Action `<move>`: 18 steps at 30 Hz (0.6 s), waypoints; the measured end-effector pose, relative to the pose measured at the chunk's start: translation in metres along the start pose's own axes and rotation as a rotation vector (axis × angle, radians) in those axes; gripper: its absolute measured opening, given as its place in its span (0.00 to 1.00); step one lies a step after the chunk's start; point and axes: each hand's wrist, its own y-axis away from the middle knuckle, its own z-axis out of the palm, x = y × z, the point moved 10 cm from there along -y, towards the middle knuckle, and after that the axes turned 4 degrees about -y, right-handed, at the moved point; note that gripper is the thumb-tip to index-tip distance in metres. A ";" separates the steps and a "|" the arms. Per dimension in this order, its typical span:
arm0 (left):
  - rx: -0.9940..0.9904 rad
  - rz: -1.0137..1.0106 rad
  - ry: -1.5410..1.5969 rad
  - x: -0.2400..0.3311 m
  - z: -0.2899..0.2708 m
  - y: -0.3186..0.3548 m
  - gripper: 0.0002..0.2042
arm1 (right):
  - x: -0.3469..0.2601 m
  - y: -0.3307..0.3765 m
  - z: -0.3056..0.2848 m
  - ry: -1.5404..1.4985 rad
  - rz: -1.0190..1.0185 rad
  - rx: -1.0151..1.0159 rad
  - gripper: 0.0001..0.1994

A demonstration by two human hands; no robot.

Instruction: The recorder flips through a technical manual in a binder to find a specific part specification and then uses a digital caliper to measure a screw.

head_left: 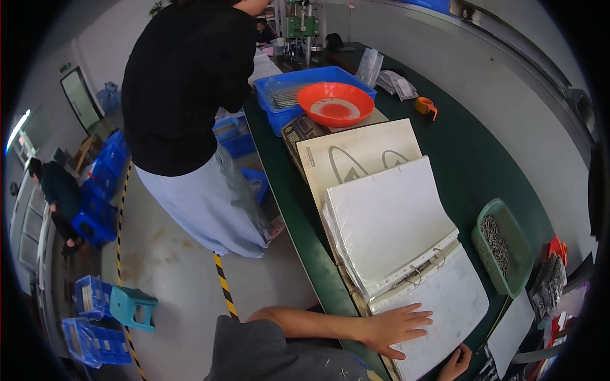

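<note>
An open ring binder (406,284) full of clear plastic sleeves lies on the green table. Its thick far stack of sleeves (387,216) is turned over, past the metal rings. My left hand (400,327) rests flat on the near white page (438,305), fingers spread, with nothing in it. By the lower right edge of that page is my right hand (455,364), its fingers curled. Whether the page edge is between those fingers is hidden.
Right of the binder stands a green basket (508,267) of small metal pieces. Beyond it are a cream cardboard sheet (318,165), a red bowl (337,105), a blue bin (273,114) and an orange scoop (426,106). A person in black (184,82) stands at the table's left edge.
</note>
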 end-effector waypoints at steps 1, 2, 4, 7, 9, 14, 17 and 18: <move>0.134 0.032 0.053 0.006 -0.021 0.001 0.28 | -0.003 0.000 0.000 0.000 -0.015 0.000 0.10; 0.268 0.066 0.105 0.010 -0.043 0.005 0.25 | -0.004 0.000 0.000 0.007 -0.016 -0.011 0.10; 0.475 -0.063 -0.034 -0.002 -0.086 0.021 0.23 | -0.006 0.001 0.001 0.013 -0.029 -0.026 0.10; 0.988 -0.460 -0.353 -0.032 -0.163 0.083 0.23 | -0.006 0.001 -0.001 0.071 -0.024 -0.002 0.11; 1.163 -0.682 -0.459 -0.060 -0.187 0.126 0.29 | -0.007 0.003 -0.003 0.071 -0.059 0.008 0.11; 1.323 -0.915 -0.110 -0.134 -0.171 0.188 0.36 | -0.005 0.000 -0.002 0.024 0.045 -0.003 0.12; 1.415 -0.843 0.326 -0.148 -0.161 0.180 0.37 | -0.008 -0.001 0.000 -0.043 0.196 0.022 0.14; 1.456 -0.786 0.514 -0.152 -0.158 0.174 0.36 | -0.007 0.000 -0.001 -0.085 0.256 0.055 0.15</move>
